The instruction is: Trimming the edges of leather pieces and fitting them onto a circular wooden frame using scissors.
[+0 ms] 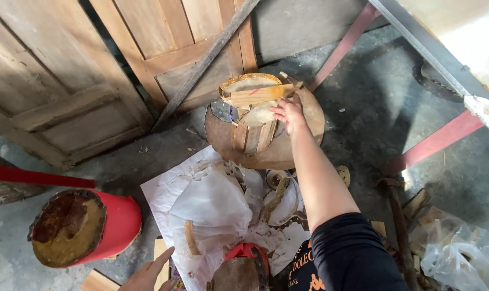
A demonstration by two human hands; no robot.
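A: Wooden staves form a small barrel-like shell (253, 132), standing on a round brown disc (303, 145) on the concrete floor, just in front of the leaning wooden door panels (163, 48). Right hand (289, 114) reaches out to the shell's far right rim, fingers bent over the edge and touching a flat wooden strip (258, 94) laid across the top.

B: Grip state?

A: Right hand rests curled on rim and strip; a firm pinch cannot be confirmed, since the fingertips fall behind the strip. Left hand (150, 275) lies low, near the frame's bottom edge and well apart from the shell, fingers loosely spread and flat, holding nothing visible.

B: Judgement on technique?

A: The staves look loose and uneven. Pressing straight down over the rim, rather than pulling sideways, would likely keep them from splaying. A second hand on the near side of the shell would probably steady it.

B: Gaps in the record?

A: Shell interior is only partly seen; a pale lining shows, material unclear. White crumpled sheeting (212, 205) nearer the person than the shell covers part of the floor and hides what lies under it. Red drum (88, 223), left of the shell and well apart, has a crusted top. Left hand is cut off at the wrist.
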